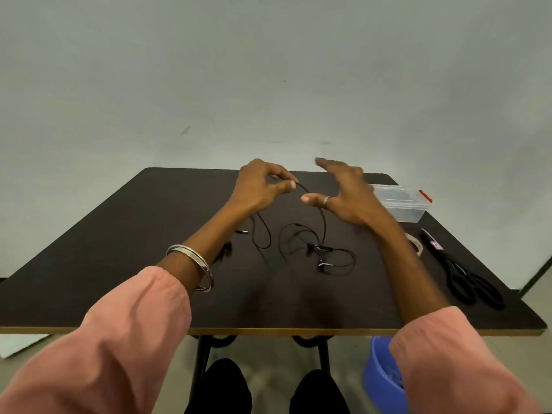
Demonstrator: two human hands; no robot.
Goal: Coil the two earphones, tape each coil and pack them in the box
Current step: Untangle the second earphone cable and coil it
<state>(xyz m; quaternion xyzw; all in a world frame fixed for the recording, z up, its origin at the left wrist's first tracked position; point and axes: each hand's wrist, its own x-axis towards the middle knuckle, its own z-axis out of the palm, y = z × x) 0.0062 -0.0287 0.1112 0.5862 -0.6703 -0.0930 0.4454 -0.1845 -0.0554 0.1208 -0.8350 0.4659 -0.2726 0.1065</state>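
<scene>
Black earphone cables lie tangled on the dark table (pixel 119 234). My left hand (pixel 260 186) is raised over the far middle, pinching a black earphone cable (pixel 321 216) between thumb and fingers. That cable arcs to the right, passes under my right hand (pixel 343 195) and drops to the earbuds (pixel 321 255) on the table. My right hand hovers with fingers spread, its thumb close to the cable. A second earphone (pixel 260 234) with its jack plug (pixel 243 232) lies under my left wrist. The clear plastic box (pixel 403 201) with a red clip stands at the far right.
A roll of tape (pixel 416 245) lies partly behind my right forearm. Black scissors (pixel 466 282) and a pen (pixel 431 239) lie along the right edge. A blue bucket (pixel 382 377) stands on the floor under the table's right side. A wall is just behind the table.
</scene>
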